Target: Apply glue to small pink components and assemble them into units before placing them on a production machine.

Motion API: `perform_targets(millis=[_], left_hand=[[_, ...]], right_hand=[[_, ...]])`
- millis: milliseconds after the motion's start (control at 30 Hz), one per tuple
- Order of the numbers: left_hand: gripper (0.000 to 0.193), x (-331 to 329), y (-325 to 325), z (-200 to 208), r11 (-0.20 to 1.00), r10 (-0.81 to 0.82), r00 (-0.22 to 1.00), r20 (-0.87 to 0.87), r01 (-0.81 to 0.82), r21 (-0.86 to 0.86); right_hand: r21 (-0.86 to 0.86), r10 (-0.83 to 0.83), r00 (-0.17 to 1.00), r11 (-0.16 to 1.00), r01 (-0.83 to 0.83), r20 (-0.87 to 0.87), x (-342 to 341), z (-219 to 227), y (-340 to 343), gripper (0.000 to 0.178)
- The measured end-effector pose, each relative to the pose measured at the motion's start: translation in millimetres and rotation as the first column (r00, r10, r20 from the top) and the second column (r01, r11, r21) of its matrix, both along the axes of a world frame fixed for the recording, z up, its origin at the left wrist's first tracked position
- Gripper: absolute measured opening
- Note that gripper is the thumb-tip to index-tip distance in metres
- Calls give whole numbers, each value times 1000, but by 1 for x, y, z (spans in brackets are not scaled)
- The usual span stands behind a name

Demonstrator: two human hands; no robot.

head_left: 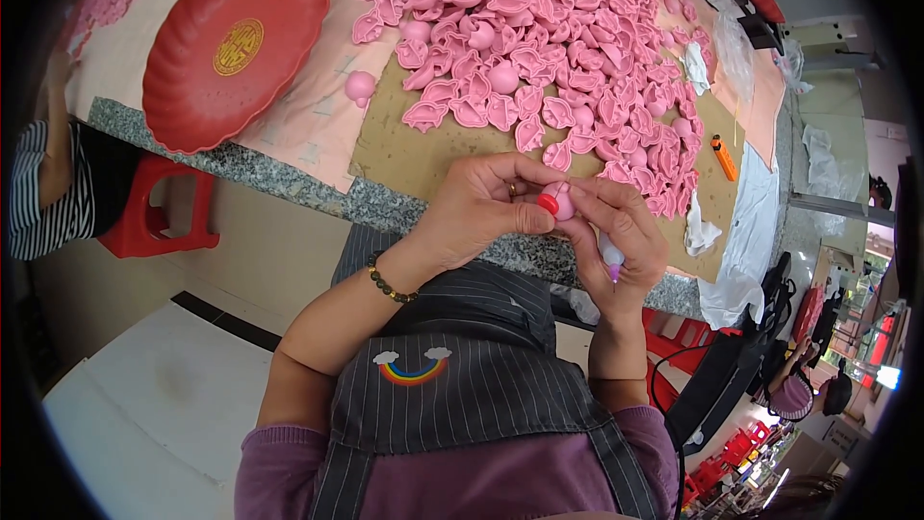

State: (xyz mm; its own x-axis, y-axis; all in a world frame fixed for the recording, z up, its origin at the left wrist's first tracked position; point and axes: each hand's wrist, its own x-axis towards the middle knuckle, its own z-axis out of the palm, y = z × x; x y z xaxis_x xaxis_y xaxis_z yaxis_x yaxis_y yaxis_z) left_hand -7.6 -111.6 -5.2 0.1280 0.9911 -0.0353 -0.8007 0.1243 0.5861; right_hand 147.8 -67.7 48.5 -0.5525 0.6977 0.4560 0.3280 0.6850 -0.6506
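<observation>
Close over the table's front edge, my two hands meet at a small pink rounded plastic piece (560, 202) with a red round part (548, 204) at its left side. My left hand (476, 207) pinches the red part between thumb and fingertips. From the other side, my right hand (626, 231) grips the pink piece with its fingertips. A small white squeeze bottle with a purple tip (612, 256) is tucked in the same right hand, its tip pointing toward me. My fingers cover part of the pink piece.
A big heap of pink moulded shells and balls (539, 48) lies on a brown board (395, 144). Left of it stands a red scalloped tray (192, 67). An orange lighter (724, 158) and white tissue (701, 228) lie at right. A person in striped clothing (43, 183) is at far left.
</observation>
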Motion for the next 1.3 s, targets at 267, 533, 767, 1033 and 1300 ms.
perform_targets(millis=[267, 533, 767, 1033, 1300], left_hand=[[31, 4, 2, -7, 1000, 11, 1000, -28, -10, 22], [27, 3, 0, -12, 1000, 0, 999, -34, 1, 28], [22, 4, 1, -15, 999, 2, 1000, 14, -2, 39], [20, 5, 1, -15, 997, 39, 999, 4, -39, 60], [19, 3, 0, -15, 999, 24, 1000, 0, -24, 31]], right_hand=[[21, -23, 996, 999, 24, -85, -2, -22, 10, 41], [76, 96, 982, 994, -84, -164, -3, -19, 13, 43], [46, 64, 988, 997, -58, -143, -2, -24, 10, 45], [64, 84, 981, 995, -74, -177, -3, -25, 12, 42], [83, 104, 976, 992, -90, -189, -5, -25, 12, 41]])
